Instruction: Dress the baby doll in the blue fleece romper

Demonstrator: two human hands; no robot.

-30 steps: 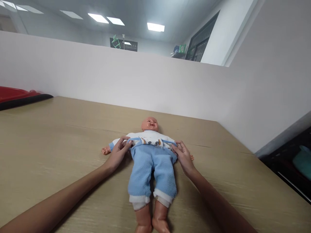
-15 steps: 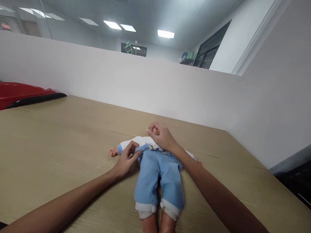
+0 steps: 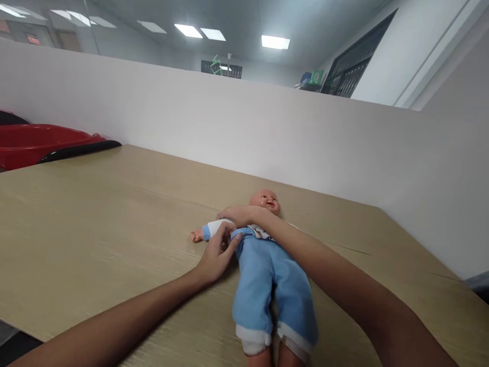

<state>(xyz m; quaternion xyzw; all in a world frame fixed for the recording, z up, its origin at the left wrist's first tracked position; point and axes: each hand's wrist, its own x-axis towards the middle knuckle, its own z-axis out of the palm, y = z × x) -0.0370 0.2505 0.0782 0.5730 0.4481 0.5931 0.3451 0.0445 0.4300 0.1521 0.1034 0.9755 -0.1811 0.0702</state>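
A doll (image 3: 254,275) lies on its back on the wooden table, its head away from me. It wears light blue overalls with white cuffs and a white long-sleeved top with blue cuffs. My left hand (image 3: 217,252) pinches the blue overall strap (image 3: 243,232) at the doll's side, thumb toward me. Across the doll's chest reaches my right hand (image 3: 240,216), its fingers bent down at the shoulder beside my left hand; the fingertips are hidden. The doll's head (image 3: 265,200) shows just beyond my right wrist. My right forearm covers the doll's other arm.
Beyond the table (image 3: 114,204) rises a white low wall (image 3: 191,117) with glass above it. A red plastic object with a black edge (image 3: 49,142) stands at the far left. Another wall closes off the right side.
My right hand has moved from over the doll's head down and left to its shoulder, uncovering the head. My left hand stays at the strap. The view has shifted left.
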